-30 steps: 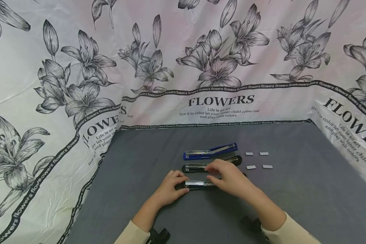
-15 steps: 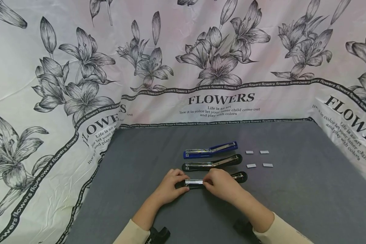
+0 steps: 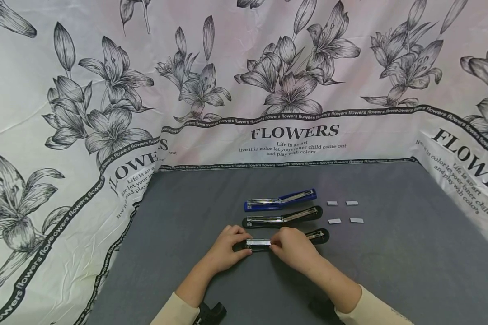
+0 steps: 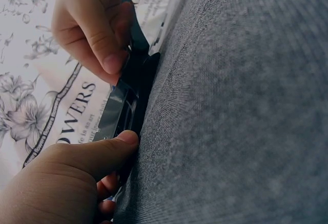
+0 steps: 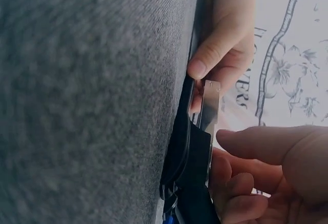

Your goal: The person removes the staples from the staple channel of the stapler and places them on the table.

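Note:
A black stapler (image 3: 318, 236) lies opened out on the table in the head view, a silver row of staples (image 3: 258, 242) showing in its channel. At its left end my left hand (image 3: 224, 251) grips the base between thumb and fingers. My right hand (image 3: 294, 247) has thumb and fingertips together at the right end of the silver row and covers the stapler's middle. In the left wrist view, my left thumb (image 4: 125, 138) presses the stapler's side. The right wrist view shows the fingers (image 5: 241, 185) of my right hand curled against the channel; their exact contact is partly hidden.
Behind lie a second black stapler (image 3: 264, 220), also opened out, and a blue stapler (image 3: 264, 204). Several small white strips (image 3: 334, 221) lie to their right. A flower-printed cloth (image 3: 293, 135) bounds the grey table (image 3: 390, 271) at the back and sides.
My right hand has come down and left from above the stapler to the end of the silver row, uncovering the stapler behind. Since half a second ago it has hardly moved; my left hand stays put.

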{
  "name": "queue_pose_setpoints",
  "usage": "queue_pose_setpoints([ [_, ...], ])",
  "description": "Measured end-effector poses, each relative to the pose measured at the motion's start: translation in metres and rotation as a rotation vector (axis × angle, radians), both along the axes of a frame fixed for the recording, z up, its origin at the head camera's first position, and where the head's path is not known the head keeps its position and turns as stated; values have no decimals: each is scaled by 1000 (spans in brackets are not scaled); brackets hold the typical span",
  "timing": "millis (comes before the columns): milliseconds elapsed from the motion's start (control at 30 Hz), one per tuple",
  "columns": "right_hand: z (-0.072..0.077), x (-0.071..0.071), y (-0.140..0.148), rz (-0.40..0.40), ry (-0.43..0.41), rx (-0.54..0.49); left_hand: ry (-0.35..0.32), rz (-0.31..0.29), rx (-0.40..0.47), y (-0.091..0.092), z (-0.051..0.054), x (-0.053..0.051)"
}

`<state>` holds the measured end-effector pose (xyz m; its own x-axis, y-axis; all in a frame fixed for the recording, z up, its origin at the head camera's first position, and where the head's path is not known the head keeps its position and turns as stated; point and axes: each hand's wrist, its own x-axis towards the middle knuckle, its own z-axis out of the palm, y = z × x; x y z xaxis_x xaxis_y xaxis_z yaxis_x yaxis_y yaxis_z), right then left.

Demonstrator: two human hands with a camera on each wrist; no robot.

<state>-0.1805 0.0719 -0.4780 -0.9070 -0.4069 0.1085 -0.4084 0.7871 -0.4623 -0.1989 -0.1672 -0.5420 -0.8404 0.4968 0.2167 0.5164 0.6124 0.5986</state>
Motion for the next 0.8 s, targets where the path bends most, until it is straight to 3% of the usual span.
queue_pose_setpoints([
  [333, -5, -4, -3, -91, -48, -160, -17, 11, 2, 0, -1, 0],
  [800, -3, -9, 2, -26, -47, -257, -19, 7, 1, 0, 0, 0],
])
